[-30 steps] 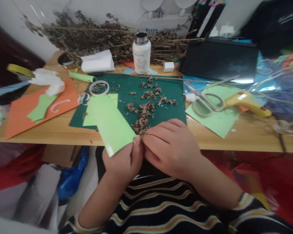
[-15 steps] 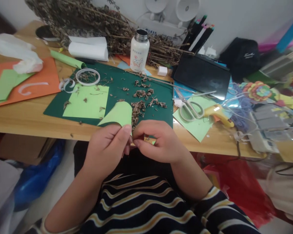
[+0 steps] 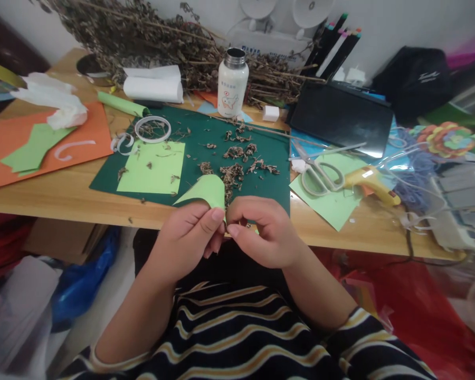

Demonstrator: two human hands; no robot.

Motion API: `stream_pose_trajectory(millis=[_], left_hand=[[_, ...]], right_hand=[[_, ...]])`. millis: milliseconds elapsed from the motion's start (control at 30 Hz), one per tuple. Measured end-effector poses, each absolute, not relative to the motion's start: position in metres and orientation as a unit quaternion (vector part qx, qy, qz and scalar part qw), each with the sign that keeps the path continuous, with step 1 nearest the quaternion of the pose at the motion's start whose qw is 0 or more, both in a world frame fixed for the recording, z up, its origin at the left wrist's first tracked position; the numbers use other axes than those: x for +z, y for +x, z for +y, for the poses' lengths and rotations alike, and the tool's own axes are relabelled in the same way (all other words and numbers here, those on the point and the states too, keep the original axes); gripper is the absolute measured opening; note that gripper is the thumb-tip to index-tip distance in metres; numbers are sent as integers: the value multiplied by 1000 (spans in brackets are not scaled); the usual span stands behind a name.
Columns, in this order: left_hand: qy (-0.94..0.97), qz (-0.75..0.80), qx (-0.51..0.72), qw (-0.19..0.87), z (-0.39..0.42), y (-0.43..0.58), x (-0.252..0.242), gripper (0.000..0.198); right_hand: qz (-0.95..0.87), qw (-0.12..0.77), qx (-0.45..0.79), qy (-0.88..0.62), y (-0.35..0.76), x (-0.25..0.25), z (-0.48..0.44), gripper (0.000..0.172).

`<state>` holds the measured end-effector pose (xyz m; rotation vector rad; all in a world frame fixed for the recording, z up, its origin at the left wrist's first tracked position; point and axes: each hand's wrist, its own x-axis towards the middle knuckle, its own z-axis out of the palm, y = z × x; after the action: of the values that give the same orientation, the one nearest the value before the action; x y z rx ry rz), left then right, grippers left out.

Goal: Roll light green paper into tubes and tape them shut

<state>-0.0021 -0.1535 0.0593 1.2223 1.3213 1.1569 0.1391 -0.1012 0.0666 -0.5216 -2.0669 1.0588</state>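
While the left hand [image 3: 190, 235] grips a curved piece of light green paper [image 3: 209, 191] between thumb and fingers, the right hand [image 3: 267, 232] sits just beside it, its thumb and forefinger curled together at the paper's right edge. Whether those fingertips pinch the paper or some small thing cannot be told. The held paper bends up over the left hand, above the near edge of a dark green mat [image 3: 273, 200] on the wooden bench [image 3: 63, 206].

Just beyond the hands, crumbled dry leaves [image 3: 231, 177] lie in clumps on the mat. To their left rests a flat light green sheet [image 3: 150, 177] with a few leaf bits on it, and behind that a white ring [image 3: 153, 141]. Farther left, green cutouts [image 3: 37, 148] lie on orange paper [image 3: 8, 134], near a crumpled tissue [image 3: 67, 115].

On the right, scissors [image 3: 312, 162] and a yellow glue gun [image 3: 362, 177] lie on another green sheet [image 3: 336, 214], with a black tablet [image 3: 340, 116] behind them. An uncapped white bottle [image 3: 233, 87] stands upright at the back, before a heap of dried branches [image 3: 154, 45].
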Motion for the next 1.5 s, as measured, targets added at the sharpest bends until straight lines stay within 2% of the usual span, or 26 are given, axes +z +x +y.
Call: stream_pose_trajectory(millis=[267,667,1000,1267,1500], left_hand=[[588,601,387,378,-151,-2,71,43],[525,563,420,482,-151,-3,67,37],[527,570,419,471,-151,-2,67,38],[577,615,389,371,-152,1,69,40],[634,675,344,154,-146,7,71,42]], right_hand=[[-815,349,410,-214,144,64,-98,14],[-769,328,530,-141,148,57,-91,17],[-741,327,567,-148,149,56,-92,15],[-782,317,479,-240,148,63,-96,13],[-813,350,313,-343,145,65,-101,9]])
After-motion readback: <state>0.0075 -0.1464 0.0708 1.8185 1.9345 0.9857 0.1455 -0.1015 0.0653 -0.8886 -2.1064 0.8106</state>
